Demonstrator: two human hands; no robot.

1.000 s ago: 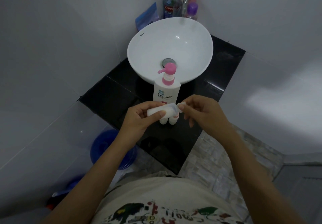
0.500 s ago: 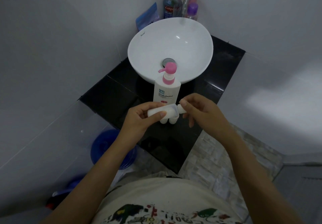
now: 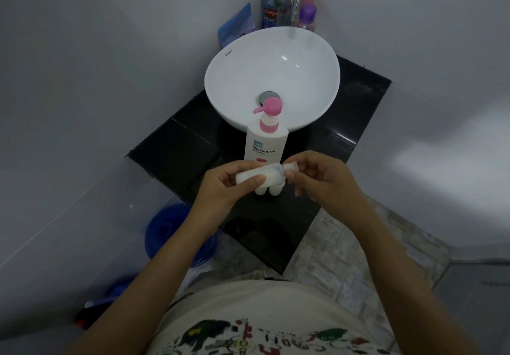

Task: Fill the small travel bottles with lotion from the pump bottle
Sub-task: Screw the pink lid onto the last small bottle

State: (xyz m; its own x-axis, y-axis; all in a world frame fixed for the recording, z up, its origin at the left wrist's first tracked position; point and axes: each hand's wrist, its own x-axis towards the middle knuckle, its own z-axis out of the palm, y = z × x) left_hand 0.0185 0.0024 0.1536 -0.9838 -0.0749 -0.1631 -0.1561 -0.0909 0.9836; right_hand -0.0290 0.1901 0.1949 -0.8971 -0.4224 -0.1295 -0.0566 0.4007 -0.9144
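Note:
A white pump bottle (image 3: 265, 144) with a pink pump head stands on the black counter (image 3: 176, 158), in front of the basin. Just above the counter, my left hand (image 3: 229, 186) grips a small white travel bottle (image 3: 262, 176) lying sideways. My right hand (image 3: 320, 178) pinches that bottle's white cap (image 3: 291, 166) at its right end. Two more small white travel bottles (image 3: 269, 190) stand on the counter under the held one, mostly hidden by it.
A white round basin (image 3: 273, 78) sits on the counter with a tap above it. A mouthwash bottle (image 3: 271, 6), a purple-capped bottle (image 3: 307, 16) and a blue packet (image 3: 237, 24) stand behind it. A blue bucket (image 3: 176, 233) is on the floor at the left.
My right hand's fingers have shifted on the cap of the small bottle, turning slightly. The left hand and the pump bottle stay in place.

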